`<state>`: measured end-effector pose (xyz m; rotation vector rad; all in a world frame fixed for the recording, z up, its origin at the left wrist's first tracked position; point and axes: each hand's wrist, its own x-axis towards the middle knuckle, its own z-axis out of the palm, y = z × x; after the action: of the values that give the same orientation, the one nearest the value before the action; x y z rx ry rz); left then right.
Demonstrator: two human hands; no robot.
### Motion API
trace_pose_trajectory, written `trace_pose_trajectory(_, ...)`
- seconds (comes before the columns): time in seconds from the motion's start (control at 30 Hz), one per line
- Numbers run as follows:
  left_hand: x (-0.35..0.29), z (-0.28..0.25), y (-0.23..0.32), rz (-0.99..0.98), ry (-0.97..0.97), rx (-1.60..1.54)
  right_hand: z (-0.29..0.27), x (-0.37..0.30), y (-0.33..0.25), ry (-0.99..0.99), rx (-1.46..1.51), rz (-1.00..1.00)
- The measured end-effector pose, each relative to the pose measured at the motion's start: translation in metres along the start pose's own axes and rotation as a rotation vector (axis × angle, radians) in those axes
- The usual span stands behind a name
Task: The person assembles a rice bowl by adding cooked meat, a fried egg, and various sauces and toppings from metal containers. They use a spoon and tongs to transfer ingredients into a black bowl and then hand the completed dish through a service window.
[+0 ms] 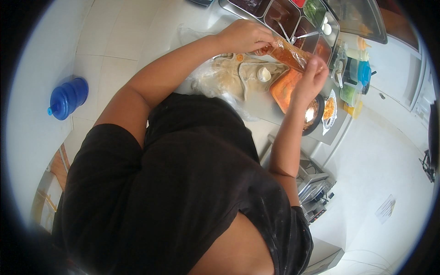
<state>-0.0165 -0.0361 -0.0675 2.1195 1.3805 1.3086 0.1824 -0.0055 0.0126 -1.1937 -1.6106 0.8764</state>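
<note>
Between my hands a clear plastic bag of reddish-orange sauce (pixel 289 53) is stretched out over the worktop. My left hand (pixel 245 35) grips one end with closed fingers. At the other end, my right hand (pixel 312 77) pinches the plastic between thumb and fingers. Under the right hand and forearm is an orange tub (pixel 283 87), partly hidden. A beige cloth (pixel 250 75) lies nearer my body, with a small white piece like an eggshell (pixel 264 74) on it. Crumpled clear plastic (pixel 208 80) spreads to the left of the cloth.
Metal food pans (pixel 282 16) with sauces and spoons line the far side, white eggs (pixel 326 27) beside them. To the right stand a dark bowl of food (pixel 312 120), a foil tray (pixel 330 112) and a blue-lidded container (pixel 364 72). A blue water jug (pixel 68 98) is at far left.
</note>
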Motion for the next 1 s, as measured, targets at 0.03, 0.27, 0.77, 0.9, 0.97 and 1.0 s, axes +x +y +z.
trace_pose_trajectory(0.03, -0.0004, -0.0008, 0.0008, -0.017, -0.024, -0.002, 0.0, -0.0001, 0.0001, 0.019, 0.006, -0.002)
trace_pose_trajectory(0.27, -0.0011, -0.0003, 0.0012, -0.023, -0.007, -0.027, -0.0001, -0.0002, -0.0015, -0.006, -0.005, -0.006)
trace_pose_trajectory(0.77, -0.0017, -0.0002, 0.0012, -0.015, -0.01, -0.039, 0.0001, -0.0001, -0.0025, -0.021, -0.021, -0.004)
trace_pose_trajectory(0.9, -0.0023, 0.0009, 0.0015, -0.016, 0.018, -0.012, 0.0009, -0.0005, -0.003, -0.026, -0.025, -0.019)
trace_pose_trajectory(0.97, -0.0018, 0.002, 0.0011, -0.007, 0.041, -0.007, 0.0011, -0.0006, -0.0036, -0.027, -0.024, -0.02)
trace_pose_trajectory(1.0, -0.0018, 0.0022, 0.001, -0.003, 0.051, -0.005, 0.001, -0.0004, -0.0041, -0.018, -0.003, -0.014)
